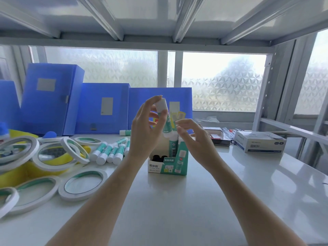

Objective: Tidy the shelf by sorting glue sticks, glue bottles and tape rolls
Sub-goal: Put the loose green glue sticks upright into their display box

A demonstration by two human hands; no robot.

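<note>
My left hand (146, 128) holds a white-capped green glue stick (164, 112) tilted above the green-and-white glue stick box (167, 166) at the shelf's middle. Another glue stick (173, 143) stands in the box. My right hand (193, 137) hovers just right of the box with fingers spread, holding nothing. Several loose glue sticks (110, 151) lie left of the box, and one more glue stick (125, 132) lies by the blue files. White tape rolls (82, 185) are scattered at the left, some on a yellow container (21, 173).
Blue file boxes (104, 107) stand along the back. A white carton of paper clips (260, 142) sits at the right, with a small open box (216, 135) beside it. A blue-capped bottle (3, 130) shows at the far left. The shelf frame's upright (266, 96) rises at the right.
</note>
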